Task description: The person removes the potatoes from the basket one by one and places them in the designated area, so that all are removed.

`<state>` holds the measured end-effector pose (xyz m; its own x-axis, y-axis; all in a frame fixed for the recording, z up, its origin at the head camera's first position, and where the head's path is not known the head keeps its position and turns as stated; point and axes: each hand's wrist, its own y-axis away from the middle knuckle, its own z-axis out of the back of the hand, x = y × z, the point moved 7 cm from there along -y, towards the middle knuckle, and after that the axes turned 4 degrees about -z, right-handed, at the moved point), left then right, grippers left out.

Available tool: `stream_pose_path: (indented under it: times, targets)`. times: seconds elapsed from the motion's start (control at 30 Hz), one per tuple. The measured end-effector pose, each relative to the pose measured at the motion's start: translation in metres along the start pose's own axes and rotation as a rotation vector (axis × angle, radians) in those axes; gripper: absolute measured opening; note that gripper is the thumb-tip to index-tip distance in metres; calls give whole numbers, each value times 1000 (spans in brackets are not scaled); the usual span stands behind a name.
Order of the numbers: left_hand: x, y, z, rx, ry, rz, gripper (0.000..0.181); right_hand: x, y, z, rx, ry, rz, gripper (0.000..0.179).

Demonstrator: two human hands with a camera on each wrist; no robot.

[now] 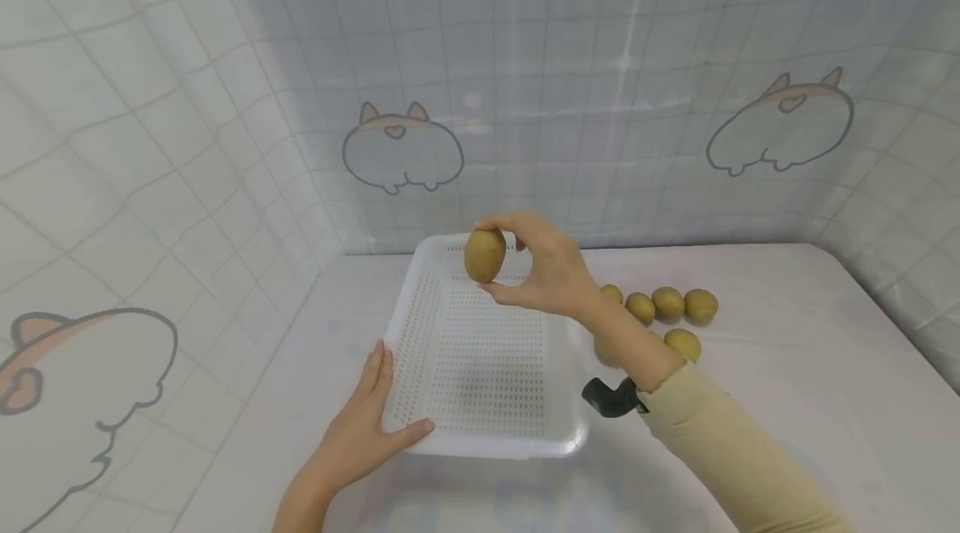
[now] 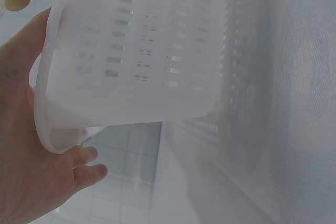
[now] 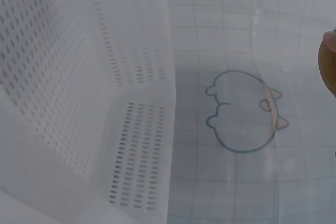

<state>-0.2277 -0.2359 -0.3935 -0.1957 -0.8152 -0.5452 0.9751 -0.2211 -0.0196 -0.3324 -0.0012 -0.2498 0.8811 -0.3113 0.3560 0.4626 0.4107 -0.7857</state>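
My right hand pinches a yellow-brown potato between thumb and fingers, raised over the far part of a white plastic basket. The same potato shows only partly at the right edge of the right wrist view. At the basket's near left corner, my left hand rests with fingers spread, the thumb along the front rim and the other fingers along the left side. The left wrist view shows that hand against the perforated basket wall. No potato shows inside the basket.
To the right of the basket, several potatoes lie on the white tabletop, some partly hidden by my right forearm. A black curved piece sits at my right wrist. Behind the table hangs a gridded curtain with animal drawings.
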Motion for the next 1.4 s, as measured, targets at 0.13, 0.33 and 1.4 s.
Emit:
stream_pose_path:
  times: [0.13,0.33,1.4]
  targets:
    - [2,1,0,-1,-6,0,116,0,1,6,-10,8,-5,68]
    - [3,1,1,-6,-14,2,116,-3,5,14,-29,21,8,68]
    - [0,1,3,-19,-32,-37,116,-23,44,65,-2,136,-142,69]
